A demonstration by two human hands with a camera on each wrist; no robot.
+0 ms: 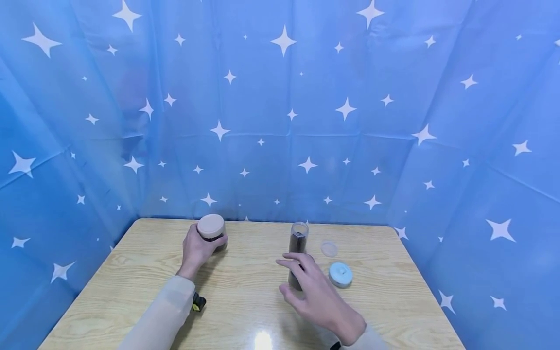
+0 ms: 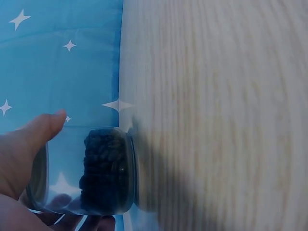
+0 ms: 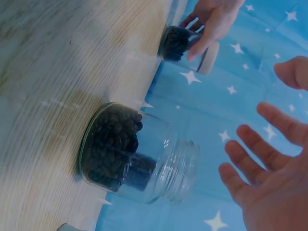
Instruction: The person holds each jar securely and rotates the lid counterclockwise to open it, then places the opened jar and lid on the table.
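My left hand (image 1: 199, 248) grips a clear jar (image 2: 107, 168) with a pale pinkish lid (image 1: 211, 225), fingers and thumb around its sides. Dark beans fill part of this jar, which stands near the table's back edge. An open glass jar (image 3: 144, 154) with a threaded mouth holds coffee beans. Over it hovers my right hand (image 1: 312, 296), fingers spread and apart from the glass, hiding much of that jar in the head view. Just behind rises a narrow clear container (image 1: 299, 239) with dark contents.
Right of the jars lie a light blue lid (image 1: 340, 275) and a thin translucent disc (image 1: 329, 249). A small black and yellow object (image 1: 199, 302) is beside my left sleeve. The wooden table (image 1: 245, 272) ends at a blue starred curtain (image 1: 262, 107).
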